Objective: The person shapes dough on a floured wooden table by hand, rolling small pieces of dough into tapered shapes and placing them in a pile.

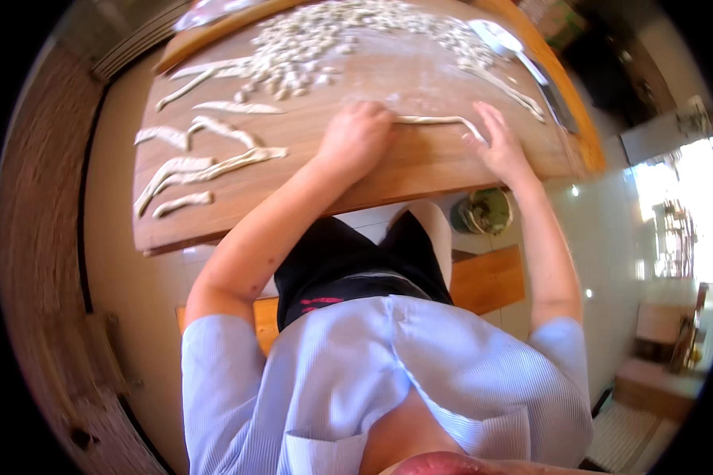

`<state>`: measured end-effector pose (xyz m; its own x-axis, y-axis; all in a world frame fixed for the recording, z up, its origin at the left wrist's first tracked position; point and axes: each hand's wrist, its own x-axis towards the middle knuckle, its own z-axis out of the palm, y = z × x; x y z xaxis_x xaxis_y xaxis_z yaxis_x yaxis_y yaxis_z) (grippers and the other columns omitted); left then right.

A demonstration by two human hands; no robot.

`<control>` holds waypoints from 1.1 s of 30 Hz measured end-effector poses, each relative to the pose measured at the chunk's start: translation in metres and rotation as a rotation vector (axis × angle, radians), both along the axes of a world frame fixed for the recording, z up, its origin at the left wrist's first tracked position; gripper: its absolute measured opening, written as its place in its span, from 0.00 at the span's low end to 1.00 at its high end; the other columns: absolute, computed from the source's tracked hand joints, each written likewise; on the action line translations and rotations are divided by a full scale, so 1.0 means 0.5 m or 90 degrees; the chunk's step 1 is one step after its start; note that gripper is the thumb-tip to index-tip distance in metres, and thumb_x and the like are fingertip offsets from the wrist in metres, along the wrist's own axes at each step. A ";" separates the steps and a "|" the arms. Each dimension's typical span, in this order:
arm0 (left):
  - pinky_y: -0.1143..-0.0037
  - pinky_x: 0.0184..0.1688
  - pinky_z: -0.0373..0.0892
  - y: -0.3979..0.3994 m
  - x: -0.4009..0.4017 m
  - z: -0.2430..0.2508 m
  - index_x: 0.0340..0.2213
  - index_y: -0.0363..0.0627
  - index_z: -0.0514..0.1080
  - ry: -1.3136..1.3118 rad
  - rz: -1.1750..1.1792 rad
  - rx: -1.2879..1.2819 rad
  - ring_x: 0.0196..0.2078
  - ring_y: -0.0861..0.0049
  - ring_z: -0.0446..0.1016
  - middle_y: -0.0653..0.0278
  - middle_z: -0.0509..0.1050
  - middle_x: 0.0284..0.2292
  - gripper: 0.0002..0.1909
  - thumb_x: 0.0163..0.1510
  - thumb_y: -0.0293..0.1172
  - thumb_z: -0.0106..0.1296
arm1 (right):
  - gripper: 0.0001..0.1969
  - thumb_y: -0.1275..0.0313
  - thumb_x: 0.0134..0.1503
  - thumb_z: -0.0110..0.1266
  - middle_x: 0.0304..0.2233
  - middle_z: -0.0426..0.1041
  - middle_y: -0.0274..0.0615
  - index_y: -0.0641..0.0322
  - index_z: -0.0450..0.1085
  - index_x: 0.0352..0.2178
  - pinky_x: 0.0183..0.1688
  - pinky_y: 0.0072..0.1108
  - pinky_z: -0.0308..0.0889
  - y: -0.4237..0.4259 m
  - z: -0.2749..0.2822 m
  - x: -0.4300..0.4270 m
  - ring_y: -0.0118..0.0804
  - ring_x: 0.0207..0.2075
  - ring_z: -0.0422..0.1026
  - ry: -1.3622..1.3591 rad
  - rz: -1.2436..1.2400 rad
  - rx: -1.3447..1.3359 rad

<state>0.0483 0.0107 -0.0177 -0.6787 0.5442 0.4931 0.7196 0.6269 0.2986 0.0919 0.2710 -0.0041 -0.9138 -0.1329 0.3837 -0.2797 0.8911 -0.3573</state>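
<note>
A thin rope of pale dough (pixel 432 120) lies across the wooden board, stretched between my two hands. My left hand (pixel 359 133) is curled over its left end, the fingers bent down and partly hidden from above. At the other end my right hand (pixel 499 147) has its thumb spread from its fingers, and the rope bends down into the gap there. Beyond my hands is a heap of small cut dough pieces (pixel 309 50). Several longer dough strips (pixel 181 172) lie on the left of the board, and another strip (pixel 505 89) rests at the right.
The wooden board (pixel 261 208) has raised wooden strips (pixel 561 65) along its far and right sides. A white scoop-like utensil (pixel 499 40) lies near the right strip, beside a grey flat object (pixel 560 107). Below the front edge are a bucket (pixel 484 212) and a wooden bench (pixel 490 279).
</note>
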 end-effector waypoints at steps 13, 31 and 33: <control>0.69 0.35 0.63 -0.084 0.006 0.055 0.24 0.43 0.68 0.111 0.154 -0.186 0.33 0.65 0.67 0.58 0.68 0.27 0.05 0.41 0.24 0.44 | 0.03 0.75 0.46 0.50 0.24 0.69 0.43 0.63 0.66 0.25 0.30 0.25 0.63 -0.082 -0.006 0.023 0.40 0.27 0.69 0.024 0.029 -0.199; 0.84 0.26 0.64 0.049 -0.030 0.048 0.32 0.34 0.64 -0.571 -0.189 0.330 0.24 0.84 0.67 0.65 0.69 0.24 0.09 0.50 0.27 0.45 | 0.07 0.72 0.51 0.48 0.24 0.69 0.34 0.66 0.67 0.29 0.30 0.15 0.63 -0.164 0.060 -0.015 0.22 0.26 0.65 -0.237 0.033 -0.630; 0.85 0.23 0.63 0.039 -0.030 0.051 0.32 0.35 0.65 -0.608 -0.164 0.400 0.22 0.85 0.66 0.65 0.69 0.23 0.08 0.50 0.27 0.45 | 0.07 0.73 0.50 0.48 0.25 0.70 0.34 0.66 0.66 0.29 0.31 0.16 0.64 -0.179 0.064 -0.026 0.23 0.26 0.66 -0.240 0.070 -0.619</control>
